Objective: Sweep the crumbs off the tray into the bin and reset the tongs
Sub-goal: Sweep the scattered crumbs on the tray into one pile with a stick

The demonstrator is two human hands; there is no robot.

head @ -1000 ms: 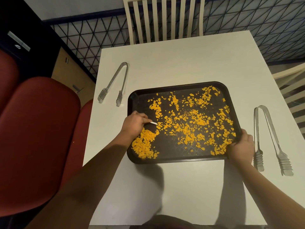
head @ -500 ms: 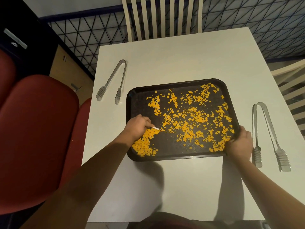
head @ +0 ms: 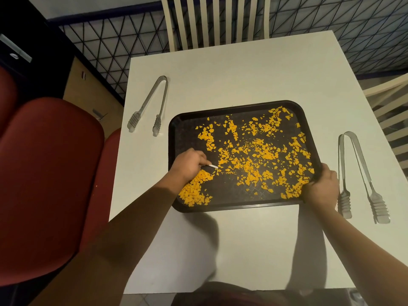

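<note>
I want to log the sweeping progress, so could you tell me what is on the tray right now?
Orange crumbs lie scattered across the tray, heaped at its near-left corner. The left hand rests there gripping a small white tool; crumbs beneath that hand are hidden. The right hand grips the near-right corner.

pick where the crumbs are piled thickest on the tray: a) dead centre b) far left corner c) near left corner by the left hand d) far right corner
c: the densest heap of crumbs sits in the tray's near left corner, just below the left hand.

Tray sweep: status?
Left hand pinching small white scraper, piling crumbs near-left. Right hand gripping tray corner. No bin visible.
</note>
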